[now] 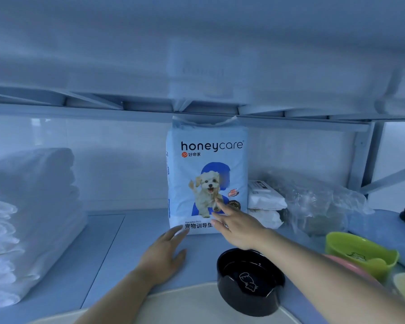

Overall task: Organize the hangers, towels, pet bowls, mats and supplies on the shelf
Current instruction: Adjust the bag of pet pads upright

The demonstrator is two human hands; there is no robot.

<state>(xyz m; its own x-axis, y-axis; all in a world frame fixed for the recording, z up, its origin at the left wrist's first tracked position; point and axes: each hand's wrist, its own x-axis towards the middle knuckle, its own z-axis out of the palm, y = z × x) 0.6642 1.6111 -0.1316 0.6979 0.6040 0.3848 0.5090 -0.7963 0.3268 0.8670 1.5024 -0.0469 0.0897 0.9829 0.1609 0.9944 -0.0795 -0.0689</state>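
- At twelve o'clock on the shelf (103,253), the training-pad pack (207,160) stands upright.
- Your right hand (236,226) touches its lower front, fingers straight and spread apart.
- Your left hand (163,253) lies flat at the pack's seven o'clock, fingers straight, together.
- Folded towels (33,218) sit at nine o'clock; the black bowl (249,281) at five, the green bowl (360,256) at four.

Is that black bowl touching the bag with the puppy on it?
Apart. The head view shows bare blue shelf between the black bowl and the puppy bag, with the right hand reaching across that gap.
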